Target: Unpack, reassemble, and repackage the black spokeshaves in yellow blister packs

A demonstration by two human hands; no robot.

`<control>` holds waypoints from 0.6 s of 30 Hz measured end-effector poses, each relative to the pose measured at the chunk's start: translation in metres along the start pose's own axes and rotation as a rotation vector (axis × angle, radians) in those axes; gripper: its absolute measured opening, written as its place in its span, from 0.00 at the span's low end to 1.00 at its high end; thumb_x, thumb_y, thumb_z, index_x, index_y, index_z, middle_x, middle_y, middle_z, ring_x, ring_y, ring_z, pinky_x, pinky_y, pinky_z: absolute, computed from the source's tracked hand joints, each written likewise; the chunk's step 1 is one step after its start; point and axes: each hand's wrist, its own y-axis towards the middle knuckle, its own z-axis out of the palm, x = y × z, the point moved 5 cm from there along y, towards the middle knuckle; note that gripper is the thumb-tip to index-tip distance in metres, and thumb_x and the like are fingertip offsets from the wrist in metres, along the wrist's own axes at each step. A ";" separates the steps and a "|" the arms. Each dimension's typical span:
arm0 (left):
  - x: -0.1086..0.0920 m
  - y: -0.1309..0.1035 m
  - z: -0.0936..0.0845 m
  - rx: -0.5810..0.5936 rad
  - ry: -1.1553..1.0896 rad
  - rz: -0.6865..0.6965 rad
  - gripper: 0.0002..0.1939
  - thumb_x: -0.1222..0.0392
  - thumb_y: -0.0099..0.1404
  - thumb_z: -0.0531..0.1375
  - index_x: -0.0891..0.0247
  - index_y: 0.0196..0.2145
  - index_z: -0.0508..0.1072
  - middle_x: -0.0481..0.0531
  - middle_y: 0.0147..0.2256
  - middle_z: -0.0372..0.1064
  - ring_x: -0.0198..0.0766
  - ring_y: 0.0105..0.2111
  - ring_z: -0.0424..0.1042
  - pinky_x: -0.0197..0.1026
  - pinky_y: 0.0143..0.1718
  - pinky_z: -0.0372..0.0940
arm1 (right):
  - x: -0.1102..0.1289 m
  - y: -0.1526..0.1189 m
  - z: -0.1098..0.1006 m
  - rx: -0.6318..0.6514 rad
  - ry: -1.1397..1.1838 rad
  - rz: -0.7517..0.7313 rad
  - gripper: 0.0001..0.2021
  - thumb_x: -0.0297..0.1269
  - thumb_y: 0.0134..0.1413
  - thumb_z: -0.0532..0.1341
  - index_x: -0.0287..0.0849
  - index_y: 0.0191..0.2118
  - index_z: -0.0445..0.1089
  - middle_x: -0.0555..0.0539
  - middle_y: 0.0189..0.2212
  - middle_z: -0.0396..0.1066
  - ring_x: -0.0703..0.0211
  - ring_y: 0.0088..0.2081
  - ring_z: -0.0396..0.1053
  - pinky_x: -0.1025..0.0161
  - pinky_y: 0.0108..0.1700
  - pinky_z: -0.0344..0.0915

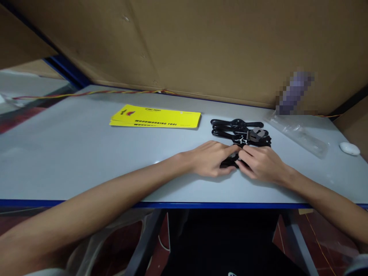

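My left hand (pixel 214 158) is closed around the left side of a black spokeshave (pixel 228 162) lying low on the table. From the other side, my right hand (pixel 262 164) pinches at the middle of the same tool, with thumb and fingertips close to my left fingertips. Most of this spokeshave is hidden under both hands. Just beyond them, more black spokeshaves (pixel 222 134) lie in a row, handles pointing sideways. Grey metal blades (pixel 257 134) with slotted holes rest on top of these. Small shiny metal parts (pixel 243 141) sit beside the blades.
Yellow printed cards (pixel 161 117) lie stacked at the back left of the white table (pixel 71 161). To the right are a clear plastic bag (pixel 304 138) and a white rounded case (pixel 350 148). A cardboard wall (pixel 201 50) closes off the back, with twisted wire (pixel 115 92) along it.
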 end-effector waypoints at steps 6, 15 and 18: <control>-0.002 0.001 -0.001 -0.003 0.012 -0.039 0.18 0.49 0.67 0.53 0.65 0.47 0.69 0.51 0.27 0.71 0.42 0.23 0.67 0.44 0.26 0.56 | 0.006 0.002 0.001 0.044 -0.143 0.092 0.16 0.34 0.70 0.50 0.38 0.36 0.74 0.44 0.28 0.73 0.61 0.24 0.62 0.58 0.27 0.43; -0.007 0.002 0.001 -0.060 -0.073 -0.159 0.17 0.50 0.64 0.56 0.63 0.46 0.69 0.51 0.29 0.72 0.42 0.25 0.70 0.43 0.27 0.60 | 0.005 -0.001 0.006 0.166 -0.157 0.173 0.14 0.31 0.68 0.49 0.37 0.37 0.72 0.43 0.25 0.74 0.58 0.21 0.64 0.58 0.25 0.40; -0.008 0.001 0.001 -0.074 -0.067 -0.198 0.20 0.50 0.64 0.56 0.64 0.49 0.69 0.53 0.31 0.74 0.44 0.27 0.72 0.44 0.28 0.61 | 0.004 -0.001 0.008 0.189 -0.159 0.188 0.15 0.31 0.68 0.49 0.36 0.37 0.72 0.43 0.24 0.73 0.58 0.20 0.63 0.58 0.25 0.39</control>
